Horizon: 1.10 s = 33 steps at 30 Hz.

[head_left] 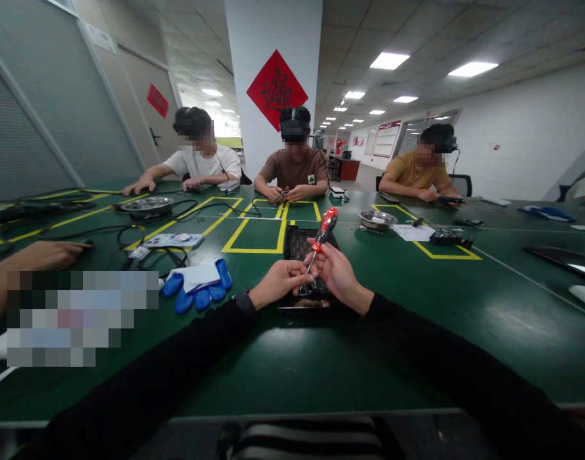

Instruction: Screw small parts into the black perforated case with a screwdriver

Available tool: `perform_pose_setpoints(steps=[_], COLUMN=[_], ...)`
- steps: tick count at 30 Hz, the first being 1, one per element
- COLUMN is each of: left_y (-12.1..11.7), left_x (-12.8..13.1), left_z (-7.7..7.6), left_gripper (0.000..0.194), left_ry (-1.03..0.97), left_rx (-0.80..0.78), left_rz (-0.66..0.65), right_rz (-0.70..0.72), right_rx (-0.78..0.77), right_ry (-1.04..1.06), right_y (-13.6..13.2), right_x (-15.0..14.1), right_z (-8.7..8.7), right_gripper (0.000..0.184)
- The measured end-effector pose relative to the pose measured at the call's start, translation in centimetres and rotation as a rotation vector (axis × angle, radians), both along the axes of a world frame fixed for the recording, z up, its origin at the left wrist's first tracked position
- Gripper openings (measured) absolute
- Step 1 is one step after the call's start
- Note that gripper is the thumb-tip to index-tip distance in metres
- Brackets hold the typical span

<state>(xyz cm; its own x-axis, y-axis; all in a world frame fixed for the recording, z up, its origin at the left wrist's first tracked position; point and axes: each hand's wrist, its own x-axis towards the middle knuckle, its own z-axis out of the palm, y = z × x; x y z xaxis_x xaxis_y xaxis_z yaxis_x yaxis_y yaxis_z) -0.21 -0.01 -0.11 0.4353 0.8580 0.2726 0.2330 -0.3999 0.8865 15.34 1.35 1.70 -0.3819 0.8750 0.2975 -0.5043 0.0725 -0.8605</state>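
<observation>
My right hand [339,275] holds a screwdriver [327,229] with a red and black handle, tilted with the handle up and the metal shaft pointing down to the left. At the lower end of the shaft, the fingers of my left hand [277,282] are pinched together. Whatever they grip there is too small or hidden to make out. Below both hands lies a black open casing [288,305] with dark parts inside, partly covered by my fingers.
Blue-and-white work gloves [199,284] lie left of the casing, near cables [177,255] and a light flat panel [172,240]. Metal bowls [377,220] and a black part [448,236] sit farther off on the green table [417,332]. Several people work around it.
</observation>
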Motion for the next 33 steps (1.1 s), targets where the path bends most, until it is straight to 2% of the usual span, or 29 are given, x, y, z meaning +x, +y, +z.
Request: perform_pose_setpoints(steps=[9,15,27,33], left_y=[0.08,0.0,0.22,0.28], left_x=[-0.17,-0.15,-0.26,-0.16], left_z=[0.01,0.18,0.06,0.2], left_gripper=[0.03,0.029,0.03,0.032], left_ry=[-0.024,-0.007,-0.006,0.035], left_rx=[-0.01,-0.008,0.007,0.015], left_rz=[-0.008,0.006,-0.005,0.01], right_rz=[-0.023,0.019,0.0,0.038], right_rx=[0.168,0.099,0.098,0.05], right_ry=[-0.038,0.003,-0.024,-0.003], right_y=[-0.03,-0.21,-0.03,-0.13], right_x=[-0.25,0.0,-0.08,0.03], right_z=[-0.42,-0.24,-0.3,-0.07], right_gripper=[0.02,0.029,0.022,0.028])
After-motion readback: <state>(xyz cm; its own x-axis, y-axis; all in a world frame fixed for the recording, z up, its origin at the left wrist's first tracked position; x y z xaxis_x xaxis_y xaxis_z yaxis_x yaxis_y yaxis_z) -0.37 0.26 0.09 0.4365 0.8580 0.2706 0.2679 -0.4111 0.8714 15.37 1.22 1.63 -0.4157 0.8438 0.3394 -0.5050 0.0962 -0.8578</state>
